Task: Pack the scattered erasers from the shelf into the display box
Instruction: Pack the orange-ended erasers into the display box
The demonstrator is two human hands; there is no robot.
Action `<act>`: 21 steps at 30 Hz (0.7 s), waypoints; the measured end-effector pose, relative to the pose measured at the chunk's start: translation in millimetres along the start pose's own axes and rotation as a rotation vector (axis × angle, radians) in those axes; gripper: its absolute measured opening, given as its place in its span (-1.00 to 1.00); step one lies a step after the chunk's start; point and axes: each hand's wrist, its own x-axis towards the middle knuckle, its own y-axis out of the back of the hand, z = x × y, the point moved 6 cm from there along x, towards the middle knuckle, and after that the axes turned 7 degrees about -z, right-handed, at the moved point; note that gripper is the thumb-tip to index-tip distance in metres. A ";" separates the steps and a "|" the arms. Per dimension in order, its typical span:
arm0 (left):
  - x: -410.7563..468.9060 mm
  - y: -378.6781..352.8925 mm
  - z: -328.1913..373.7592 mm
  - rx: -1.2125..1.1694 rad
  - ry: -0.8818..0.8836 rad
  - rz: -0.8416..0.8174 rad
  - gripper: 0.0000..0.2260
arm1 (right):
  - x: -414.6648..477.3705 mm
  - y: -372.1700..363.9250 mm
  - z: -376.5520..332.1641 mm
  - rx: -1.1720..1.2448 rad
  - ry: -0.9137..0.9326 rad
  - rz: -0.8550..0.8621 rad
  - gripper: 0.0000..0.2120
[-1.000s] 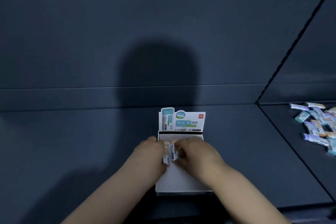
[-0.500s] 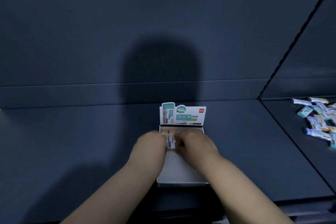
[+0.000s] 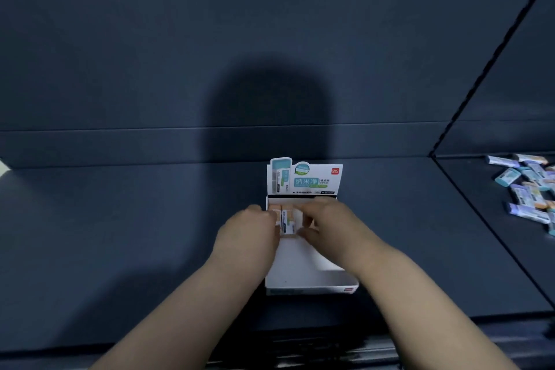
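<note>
1. The white display box [image 3: 312, 281] lies open on the dark shelf [image 3: 120, 234], its printed header card [image 3: 304, 179] standing upright at the far end.
2. Both hands meet over the far half of the box, just in front of the header card.
3. The left hand [image 3: 249, 234] curls its fingers around the left side of a small cluster of erasers [image 3: 286, 221], pinching them.
4. The right hand [image 3: 333, 227] grips the same cluster from the right, fingers bent and closed on the wrappers.
5. The held erasers stand on end inside the box, against its far wall; how many there are cannot be told.
6. The near half of the box floor is bare white.
7. A scattered pile of loose erasers [image 3: 528, 186] lies well to the right of the box, beyond a dark divider line [image 3: 480, 213] in the shelf.
</note>
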 end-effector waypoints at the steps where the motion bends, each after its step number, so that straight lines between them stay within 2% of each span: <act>1: -2.2 5.3 0.0 0.014 0.007 0.014 -0.82 | -3.8 6.4 0.5 0.005 0.011 0.021 -0.65; 5: -7.3 27.5 11.2 0.076 0.005 0.091 -0.87 | -17.6 27.9 9.1 -0.018 0.034 0.088 -0.59; 11: -5.9 36.0 68.1 0.205 -0.149 0.100 -0.73 | -35.8 47.6 30.4 -0.063 0.016 0.058 -0.68; 16: 1.0 36.5 122.5 0.173 -0.229 0.087 -0.84 | -57.1 67.5 67.4 -0.195 0.022 0.021 -0.66; 21: 11.2 26.6 178.5 0.176 -0.231 0.093 -0.72 | -80.8 91.3 114.0 -0.260 0.011 -0.046 -0.60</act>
